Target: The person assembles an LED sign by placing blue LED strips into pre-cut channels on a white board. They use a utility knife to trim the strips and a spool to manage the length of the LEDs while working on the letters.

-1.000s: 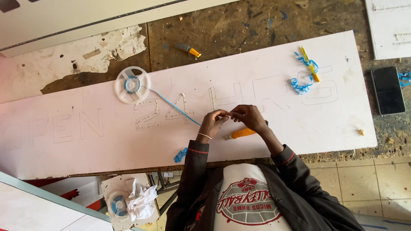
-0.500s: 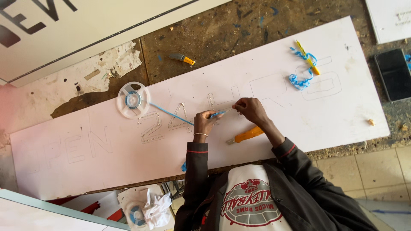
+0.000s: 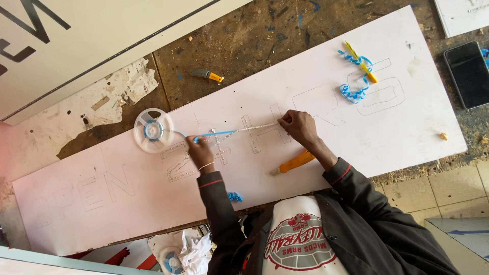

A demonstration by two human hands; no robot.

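**Tape strip stretched across the white sign board**

Looking down at a long white board (image 3: 326, 97) lying on a scuffed wooden worktop. My left hand (image 3: 199, 151) is pinched shut on the blue strip (image 3: 214, 134) near the middle of the board, just beside the clear tape reel (image 3: 153, 130) that sits toward the board's far edge. My right hand (image 3: 297, 125) is well apart from it, fingers closed on the other end of the strip, which runs taut between both hands. An orange-handled knife (image 3: 293, 162) lies by the near edge, under my right wrist. Curly blue scraps (image 3: 355, 84) and a yellow tool (image 3: 360, 61) sit toward the board's right end. A dark phone (image 3: 467, 74) rests off the board's right edge.
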